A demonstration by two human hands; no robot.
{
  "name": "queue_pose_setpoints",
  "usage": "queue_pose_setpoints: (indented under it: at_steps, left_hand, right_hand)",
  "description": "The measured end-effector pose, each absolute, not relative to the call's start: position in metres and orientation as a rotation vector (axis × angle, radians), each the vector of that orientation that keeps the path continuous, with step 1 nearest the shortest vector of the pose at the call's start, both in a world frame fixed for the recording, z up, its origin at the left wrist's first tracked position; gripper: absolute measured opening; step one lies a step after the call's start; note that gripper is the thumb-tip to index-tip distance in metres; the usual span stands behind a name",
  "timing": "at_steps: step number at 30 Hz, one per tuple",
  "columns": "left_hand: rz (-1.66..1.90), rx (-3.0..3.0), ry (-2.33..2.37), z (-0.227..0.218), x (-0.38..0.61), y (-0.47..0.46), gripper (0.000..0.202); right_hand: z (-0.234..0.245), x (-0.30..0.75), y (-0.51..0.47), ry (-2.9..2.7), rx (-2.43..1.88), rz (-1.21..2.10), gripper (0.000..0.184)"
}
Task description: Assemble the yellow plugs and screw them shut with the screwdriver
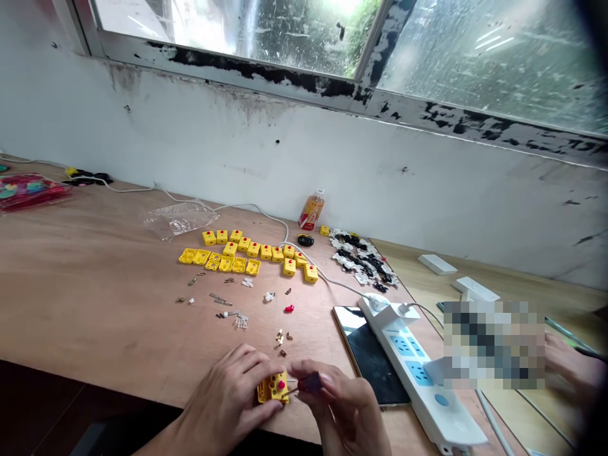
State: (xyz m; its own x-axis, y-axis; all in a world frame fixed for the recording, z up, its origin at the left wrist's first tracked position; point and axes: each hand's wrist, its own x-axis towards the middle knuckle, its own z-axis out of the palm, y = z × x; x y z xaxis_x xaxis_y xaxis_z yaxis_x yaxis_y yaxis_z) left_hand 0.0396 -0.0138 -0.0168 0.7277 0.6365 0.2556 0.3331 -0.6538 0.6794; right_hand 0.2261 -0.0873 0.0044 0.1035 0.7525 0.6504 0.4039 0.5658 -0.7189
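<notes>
Near the table's front edge, my left hand (228, 389) grips a small yellow plastic box (274, 391) with a red button on top. My right hand (349, 402) is closed around the dark handle of a screwdriver (310, 382). Its thin shaft reaches left to the box's front right corner; whether the tip sits in a screw is too small to tell. Just beyond my hands lie small brass pieces (280, 339) and a red button piece (289, 309). Farther back stand several yellow boxes with red buttons (253, 249), beside a row of open yellow half-shells (226, 263).
A white power strip (403, 354) and a dark tablet (370, 358) lie to my right. Black and white parts (358, 256) are heaped at the back right. A bottle (311, 211) stands by the wall, with a plastic bag (183, 216) farther left. Another person's hand (567, 367) shows at far right.
</notes>
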Motion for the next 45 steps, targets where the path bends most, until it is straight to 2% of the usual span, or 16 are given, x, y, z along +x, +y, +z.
queue_pose_setpoints:
  at_steps: [4,10,15,17,20,23,27,31,38,43,45]
  left_hand:
    - [0.693,2.243,0.782,-0.020,0.038,-0.014,0.051]
    - [0.758,2.199,0.756,-0.022,0.040,-0.012,0.051]
    - [0.757,2.186,0.750,-0.019,0.040,-0.012,0.047]
    - [0.764,2.158,0.762,-0.021,0.040,-0.012,0.054]
    - [0.789,2.104,0.792,-0.026,0.040,-0.011,0.076]
    - [0.785,2.096,0.812,-0.030,0.040,-0.012,0.085]
    - [0.761,2.126,0.823,-0.027,0.040,-0.013,0.078]
    - [0.738,2.148,0.830,-0.022,0.041,-0.013,0.073]
    - [0.722,2.173,0.816,-0.019,0.041,-0.013,0.066]
    - [0.719,2.167,0.837,-0.015,0.040,-0.014,0.068]
    - [0.732,2.169,0.833,-0.013,0.041,-0.014,0.067]
  right_hand:
    - [0.002,0.221,-0.085,-1.435,-0.982,0.309,0.033]
    - [0.010,0.227,-0.080,-1.560,-0.943,0.393,0.016]
    - [0.008,0.227,-0.081,-1.471,-0.920,0.376,0.033]
    - [0.008,0.227,-0.081,-1.472,-0.932,0.395,0.030]
    - [0.011,0.229,-0.082,-1.554,-0.917,0.508,0.024]
    - [0.013,0.230,-0.083,-1.520,-0.912,0.509,0.030]
    - [0.015,0.232,-0.083,-1.439,-0.962,0.412,0.035]
    - [0.016,0.235,-0.083,-1.564,-0.947,0.517,0.033]
    - [0.014,0.230,-0.082,-1.416,-0.974,0.430,0.044]
    - [0.025,0.263,-0.067,-1.514,-1.367,0.092,0.035]
    - [0.022,0.281,-0.054,-1.683,-1.565,-0.086,0.037]
